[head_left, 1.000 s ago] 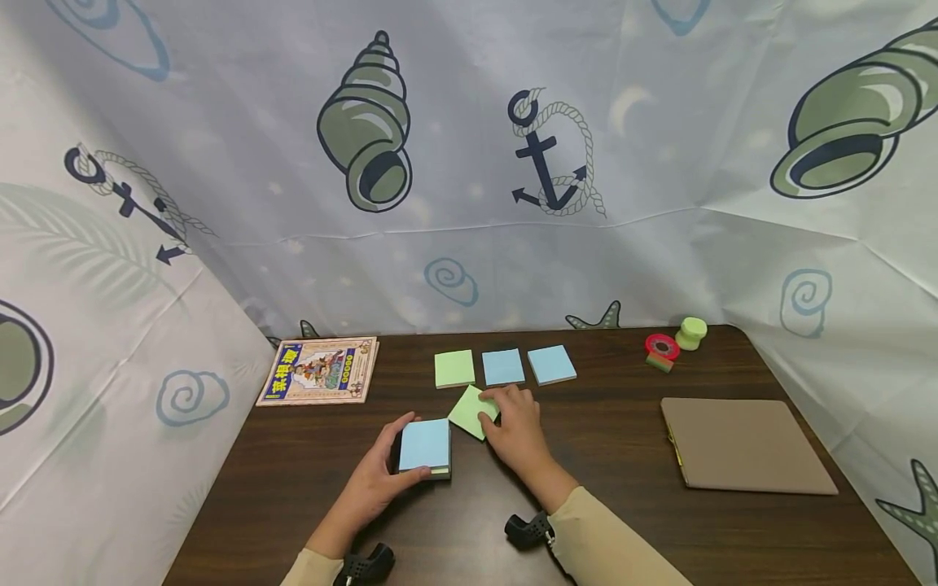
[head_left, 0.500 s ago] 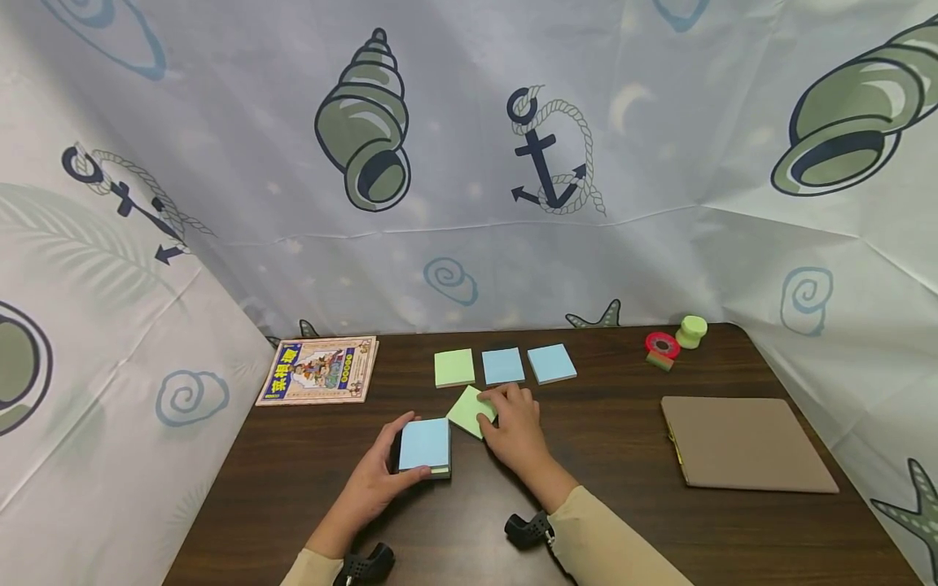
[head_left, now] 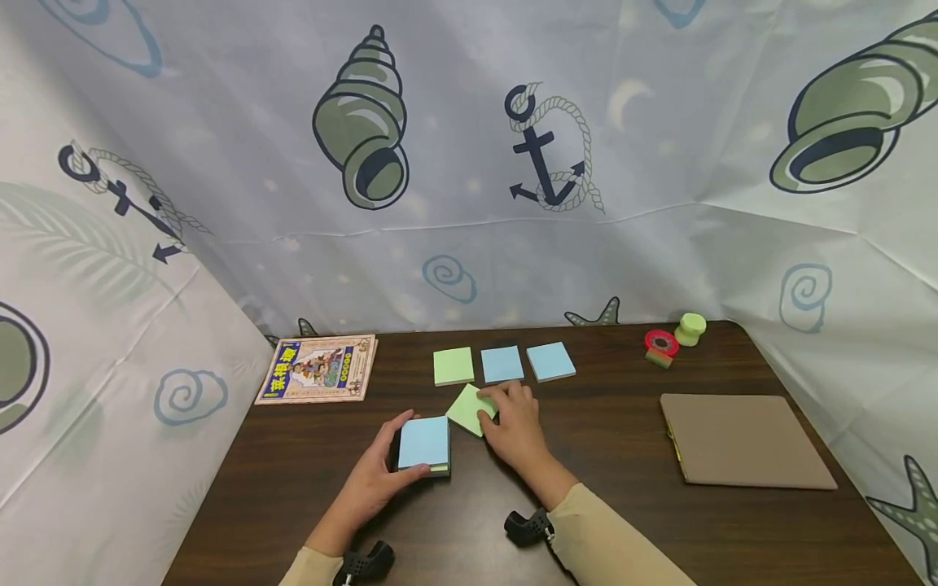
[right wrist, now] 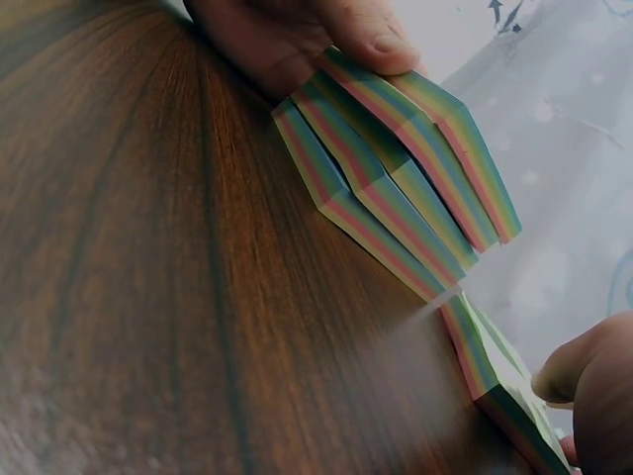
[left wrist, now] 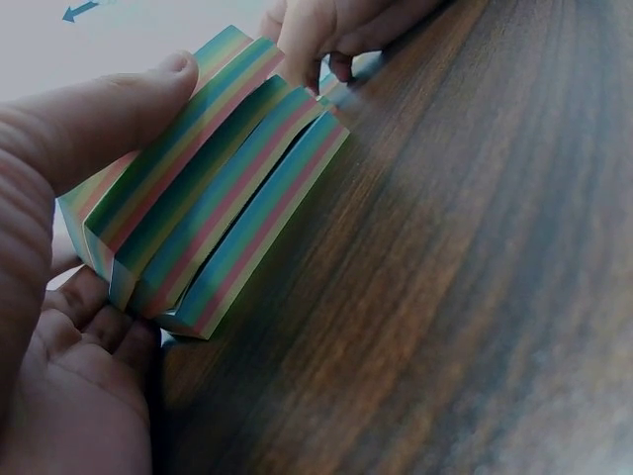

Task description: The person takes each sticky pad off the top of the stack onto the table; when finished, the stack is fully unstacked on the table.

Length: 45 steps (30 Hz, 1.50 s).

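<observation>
Near the front middle of the dark table (head_left: 623,456), your left hand (head_left: 375,480) curls round a thick pad (head_left: 424,445) with a blue top sheet: the thumb lies along its near right edge and the fingers wrap its left side. From the left wrist view the pad's striped edge is split into three blocks, with your thumb pressed on the top one. Your forearm runs in from the lower left, with the wrist low over the table.

Just right of the pad, your right hand (head_left: 515,430) rests palm down, its fingers bent over a thinner green pad (head_left: 466,408) that lies turned at an angle. Its fingertips and thumb pinch that pad's right corner. The two pads sit close together, and I cannot tell whether they touch.

Behind your hands three more pads stand in a row: green (head_left: 453,365), blue (head_left: 501,363) and blue (head_left: 550,361). A picture book (head_left: 318,380) lies at the left, and a brown folder (head_left: 743,442) at the right.
</observation>
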Each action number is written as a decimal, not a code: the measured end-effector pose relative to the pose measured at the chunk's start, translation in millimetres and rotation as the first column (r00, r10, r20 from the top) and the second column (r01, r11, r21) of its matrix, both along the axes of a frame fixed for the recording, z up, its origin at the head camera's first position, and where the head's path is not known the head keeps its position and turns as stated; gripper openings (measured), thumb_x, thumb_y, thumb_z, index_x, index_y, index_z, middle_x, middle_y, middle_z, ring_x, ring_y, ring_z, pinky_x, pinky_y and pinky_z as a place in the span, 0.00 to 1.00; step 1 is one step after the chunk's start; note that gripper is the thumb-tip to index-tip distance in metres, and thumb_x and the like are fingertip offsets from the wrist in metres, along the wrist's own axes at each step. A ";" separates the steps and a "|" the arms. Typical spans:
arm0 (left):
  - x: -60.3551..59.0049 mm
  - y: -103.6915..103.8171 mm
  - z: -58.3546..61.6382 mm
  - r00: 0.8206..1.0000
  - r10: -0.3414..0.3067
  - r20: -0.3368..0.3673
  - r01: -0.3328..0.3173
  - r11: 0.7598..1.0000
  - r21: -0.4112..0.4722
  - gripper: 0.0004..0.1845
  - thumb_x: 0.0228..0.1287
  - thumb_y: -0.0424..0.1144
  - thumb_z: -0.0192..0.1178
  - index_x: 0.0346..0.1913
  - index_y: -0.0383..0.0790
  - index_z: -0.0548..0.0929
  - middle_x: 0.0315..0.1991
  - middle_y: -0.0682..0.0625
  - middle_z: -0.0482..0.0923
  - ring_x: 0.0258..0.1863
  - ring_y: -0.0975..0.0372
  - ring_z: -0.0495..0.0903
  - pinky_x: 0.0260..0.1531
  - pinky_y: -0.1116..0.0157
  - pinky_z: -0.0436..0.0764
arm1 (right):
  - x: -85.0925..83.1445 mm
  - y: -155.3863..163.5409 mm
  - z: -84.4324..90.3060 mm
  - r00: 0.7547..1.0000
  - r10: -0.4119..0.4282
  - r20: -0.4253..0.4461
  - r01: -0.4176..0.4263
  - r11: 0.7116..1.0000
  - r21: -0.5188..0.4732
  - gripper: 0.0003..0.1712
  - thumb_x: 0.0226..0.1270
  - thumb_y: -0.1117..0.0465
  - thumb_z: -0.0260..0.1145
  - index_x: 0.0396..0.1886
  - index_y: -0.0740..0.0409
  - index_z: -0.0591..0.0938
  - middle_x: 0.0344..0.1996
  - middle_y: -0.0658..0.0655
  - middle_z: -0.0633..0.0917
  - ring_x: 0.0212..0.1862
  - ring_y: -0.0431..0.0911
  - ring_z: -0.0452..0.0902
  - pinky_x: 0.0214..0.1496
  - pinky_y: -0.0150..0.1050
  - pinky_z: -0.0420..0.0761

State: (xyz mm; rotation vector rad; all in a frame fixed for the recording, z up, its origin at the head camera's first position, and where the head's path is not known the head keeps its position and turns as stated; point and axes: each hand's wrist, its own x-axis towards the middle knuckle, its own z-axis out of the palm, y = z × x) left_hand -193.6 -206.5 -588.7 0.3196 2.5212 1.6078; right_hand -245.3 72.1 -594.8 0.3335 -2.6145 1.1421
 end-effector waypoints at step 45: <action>1.3 -0.1 1.4 0.998 -0.012 0.055 0.011 1.000 0.018 0.53 0.66 0.45 0.80 0.87 0.52 0.58 0.82 0.44 0.65 0.66 0.49 0.75 0.58 0.67 0.79 | 13.8 -13.8 7.2 0.711 0.697 0.093 -0.569 0.648 -0.507 0.45 0.73 0.63 0.77 0.84 0.59 0.66 0.36 0.65 0.82 0.20 0.33 0.66 0.24 0.29 0.70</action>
